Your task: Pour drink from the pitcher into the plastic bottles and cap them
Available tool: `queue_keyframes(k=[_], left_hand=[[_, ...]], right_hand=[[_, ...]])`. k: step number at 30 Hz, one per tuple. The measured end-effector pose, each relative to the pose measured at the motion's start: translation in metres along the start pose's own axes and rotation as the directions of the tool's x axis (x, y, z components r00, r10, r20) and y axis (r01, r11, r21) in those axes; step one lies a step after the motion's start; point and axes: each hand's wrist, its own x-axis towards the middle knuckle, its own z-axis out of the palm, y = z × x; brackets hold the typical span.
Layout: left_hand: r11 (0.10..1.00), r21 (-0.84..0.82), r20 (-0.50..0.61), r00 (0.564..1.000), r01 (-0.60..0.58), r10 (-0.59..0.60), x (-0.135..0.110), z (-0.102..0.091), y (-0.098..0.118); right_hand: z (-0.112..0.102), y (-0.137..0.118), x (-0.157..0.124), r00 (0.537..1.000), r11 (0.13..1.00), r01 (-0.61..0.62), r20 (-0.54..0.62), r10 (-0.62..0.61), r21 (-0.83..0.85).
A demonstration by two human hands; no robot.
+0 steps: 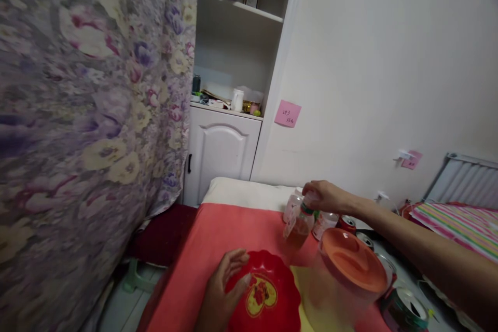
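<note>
My right hand (321,194) reaches across from the right, its fingers closed around the top of a clear plastic bottle (299,231) with a green ring at its neck. The bottle is tilted slightly and holds some brownish liquid. My left hand (227,288) is at the left rim of a red scalloped dish (278,275) with a yellow heart design inside. Its fingers are apart and hold nothing; I cannot tell whether they touch the rim. Right of the dish stands a translucent pitcher (330,290) with an orange lid (354,259).
White-labelled bottles (291,205) stand behind the held bottle. Several opened drink cans (406,308) line the table's right side. A red and white cloth (194,249) covers the table. A flowered curtain (97,114) hangs at left, beside a white cabinet (223,148).
</note>
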Motion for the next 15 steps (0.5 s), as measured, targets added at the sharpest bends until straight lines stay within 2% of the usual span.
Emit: queue_keyframes(k=[6,15], left_hand=[[1.000,0.012,0.022,1.000,-0.020,0.019,0.002,0.002,-0.005],[0.997,-0.056,-0.002,0.999,-0.054,0.054,0.009,-0.004,-0.039]], right_hand=[[0.025,0.042,0.014,0.995,0.995,-0.087,0.049,0.089,-0.044],[0.059,0.086,0.035,0.979,0.985,-0.156,0.119,0.165,-0.074]])
